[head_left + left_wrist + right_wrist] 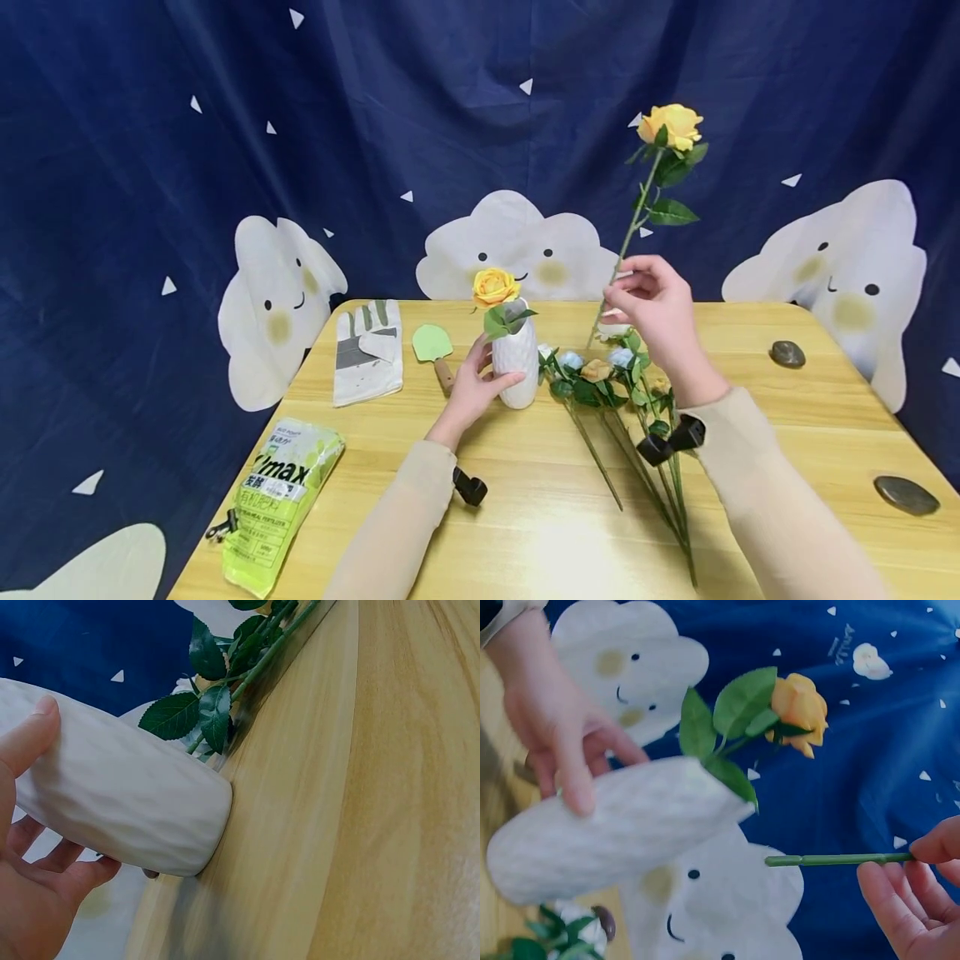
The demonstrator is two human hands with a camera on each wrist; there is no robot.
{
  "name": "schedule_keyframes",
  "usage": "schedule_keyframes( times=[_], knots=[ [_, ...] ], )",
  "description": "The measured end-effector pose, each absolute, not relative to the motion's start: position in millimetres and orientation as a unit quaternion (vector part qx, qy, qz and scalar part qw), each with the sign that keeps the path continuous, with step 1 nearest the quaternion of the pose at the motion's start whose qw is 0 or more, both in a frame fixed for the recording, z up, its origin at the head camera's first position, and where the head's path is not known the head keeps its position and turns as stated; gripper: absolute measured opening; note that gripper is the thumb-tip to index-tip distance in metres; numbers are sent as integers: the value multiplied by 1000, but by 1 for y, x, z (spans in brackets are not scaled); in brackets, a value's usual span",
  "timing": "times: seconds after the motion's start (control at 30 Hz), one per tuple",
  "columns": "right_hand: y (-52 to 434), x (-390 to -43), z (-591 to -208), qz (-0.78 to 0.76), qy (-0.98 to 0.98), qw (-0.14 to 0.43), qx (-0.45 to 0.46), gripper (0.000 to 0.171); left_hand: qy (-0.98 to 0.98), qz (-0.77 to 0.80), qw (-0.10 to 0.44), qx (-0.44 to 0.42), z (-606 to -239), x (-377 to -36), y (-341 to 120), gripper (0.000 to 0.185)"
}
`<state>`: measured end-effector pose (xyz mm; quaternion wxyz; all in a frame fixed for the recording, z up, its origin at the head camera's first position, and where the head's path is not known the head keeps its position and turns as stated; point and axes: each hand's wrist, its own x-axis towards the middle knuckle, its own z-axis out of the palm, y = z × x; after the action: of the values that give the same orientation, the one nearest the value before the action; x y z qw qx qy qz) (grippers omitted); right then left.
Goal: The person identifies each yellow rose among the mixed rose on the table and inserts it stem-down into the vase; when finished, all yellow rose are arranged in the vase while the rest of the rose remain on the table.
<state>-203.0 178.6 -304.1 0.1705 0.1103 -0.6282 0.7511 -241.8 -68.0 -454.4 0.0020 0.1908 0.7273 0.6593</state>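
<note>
A white ribbed vase [516, 367] stands on the wooden table [525, 517] with one yellow rose [495, 287] in it. My left hand [474, 385] grips the vase from the left side; the left wrist view shows the thumb and fingers around the vase [120, 802]. My right hand [654, 310] is raised to the right of the vase and pinches the stem of a second yellow rose [671, 125], held upright. In the right wrist view the stem's cut end [780, 861] points toward the vase [607, 825], a short gap away.
A bunch of flowers [607, 375] with long stems lies on the table just right of the vase. A work glove [367, 350], a green trowel [435, 346] and a green bag [281, 500] lie to the left. Two dark stones [787, 354] [905, 495] sit at the right.
</note>
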Motion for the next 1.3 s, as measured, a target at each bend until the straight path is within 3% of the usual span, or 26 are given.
schedule_keyframes(
  times=[0.3, 0.57, 1.03, 1.3],
  knots=[
    [146, -240, -290, 719, -653, 199, 132, 24, 731, 654, -20, 193, -464, -247, -64, 78],
    [123, -257, -283, 723, -649, 189, 146, 23, 721, 663, -10, 201, -458, -243, -65, 77],
    [109, -263, -305, 615, -764, 143, 137, 26, 727, 654, -10, 207, -440, -231, -66, 75],
    [126, -258, -328, 549, -821, 73, 138, 21, 729, 654, -12, 201, -440, -231, -68, 76]
  ],
)
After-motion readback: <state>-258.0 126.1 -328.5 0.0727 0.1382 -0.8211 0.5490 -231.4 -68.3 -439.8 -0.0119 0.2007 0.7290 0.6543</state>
